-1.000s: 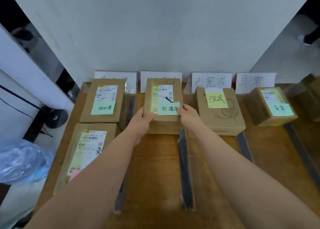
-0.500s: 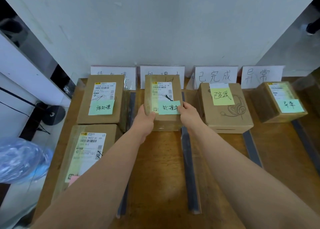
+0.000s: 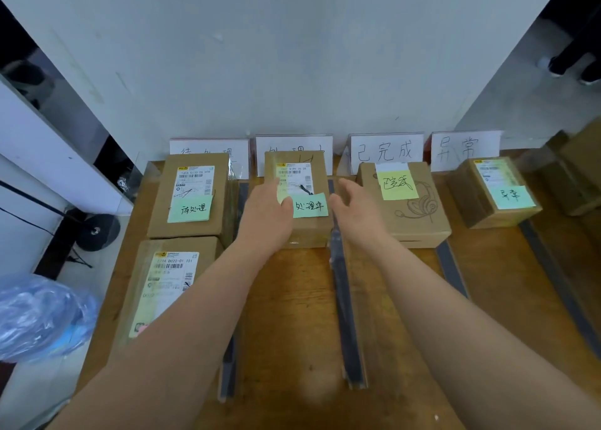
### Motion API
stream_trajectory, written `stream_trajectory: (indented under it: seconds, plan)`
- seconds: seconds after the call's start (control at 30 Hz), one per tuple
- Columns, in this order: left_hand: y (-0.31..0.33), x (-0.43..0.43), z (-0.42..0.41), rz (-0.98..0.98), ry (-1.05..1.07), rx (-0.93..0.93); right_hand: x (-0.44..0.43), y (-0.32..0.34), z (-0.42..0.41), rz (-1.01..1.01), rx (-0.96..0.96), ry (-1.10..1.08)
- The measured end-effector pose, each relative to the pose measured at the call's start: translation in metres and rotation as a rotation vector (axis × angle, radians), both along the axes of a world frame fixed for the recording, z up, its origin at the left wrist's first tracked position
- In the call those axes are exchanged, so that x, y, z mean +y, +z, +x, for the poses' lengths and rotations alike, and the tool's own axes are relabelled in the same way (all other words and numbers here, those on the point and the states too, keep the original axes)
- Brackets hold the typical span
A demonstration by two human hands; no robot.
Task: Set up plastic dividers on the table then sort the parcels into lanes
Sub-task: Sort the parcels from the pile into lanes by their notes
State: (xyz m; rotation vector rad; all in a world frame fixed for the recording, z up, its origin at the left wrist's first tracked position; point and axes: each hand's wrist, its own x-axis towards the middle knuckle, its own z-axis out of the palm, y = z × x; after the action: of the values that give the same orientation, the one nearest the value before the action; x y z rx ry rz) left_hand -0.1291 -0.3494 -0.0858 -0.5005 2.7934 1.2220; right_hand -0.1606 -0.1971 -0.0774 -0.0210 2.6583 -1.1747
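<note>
Both hands have let go of the parcel since 0.5 s ago. The left hand now lies open, fingers straight, over its left edge. The right hand is spread open just beside its right side, holding nothing. The parcel sits in lane 2 at the table's far end, left of a divider.

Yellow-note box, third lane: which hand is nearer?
Right. The right hand hovers open by the yellow-note box's left edge; the left hand is one lane over, over the green-note parcel.
</note>
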Motion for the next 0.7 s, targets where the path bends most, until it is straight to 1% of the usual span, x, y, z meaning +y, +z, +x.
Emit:
stream_trajectory:
  seconds: [0.13, 0.23, 0.33, 0.43, 0.57, 0.7]
  plan:
    - [0.043, 0.014, 0.025, -0.357, -0.175, 0.103, 0.027, 0.031, 0.029, 0.162, 0.143, 0.070]
    - [0.066, 0.039, 0.044, -0.485, -0.276, 0.128, 0.056, 0.047, 0.053, 0.300, 0.203, 0.080]
    - [0.078, 0.071, 0.064, -0.493, -0.346, 0.183, 0.093, 0.059, 0.080, 0.398, 0.238, 0.044]
    - [0.085, 0.113, 0.080, -0.545, -0.426, 0.228, 0.136, 0.067, 0.108, 0.452, 0.280, -0.016]
    - [0.092, 0.179, 0.100, -0.582, -0.558, 0.298, 0.204, 0.078, 0.148, 0.476, 0.305, -0.144]
    - [0.104, 0.253, 0.117, -0.547, -0.647, 0.373, 0.280, 0.088, 0.184, 0.486, 0.298, -0.271]
